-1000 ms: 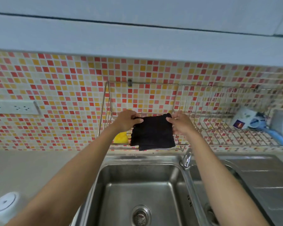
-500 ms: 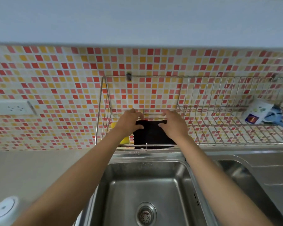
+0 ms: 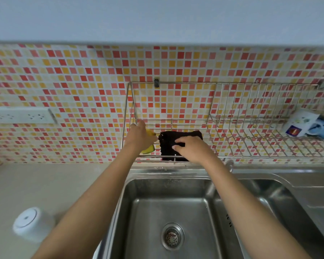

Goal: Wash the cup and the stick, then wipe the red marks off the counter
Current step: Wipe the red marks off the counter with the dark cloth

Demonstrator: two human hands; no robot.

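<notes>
Plainly, everything turns on the black cloth (image 3: 180, 135), which lies spread on the wire rack (image 3: 232, 83) just behind the sink (image 3: 148, 212), its longer side running left to right along the rack's front rail. The right grip (image 3: 187, 148) is on top of it, fingers laid on the fabric and resting rather than pinching, so the cloth sits directly under that grip. The left grip (image 3: 140, 137) is just left of the cloth, over a yellow sponge (image 3: 148, 150) that shows past its edge; whether its fingers are closed round the sponge I cannot tell. The cup (image 3: 33, 224) stands upside down on the surface (image 3: 54, 184), well to the left of the sink and nearer the left arm. No stick and no red marks show. My guess is that washing and wiping are done and the cloth is being left to dry.
</notes>
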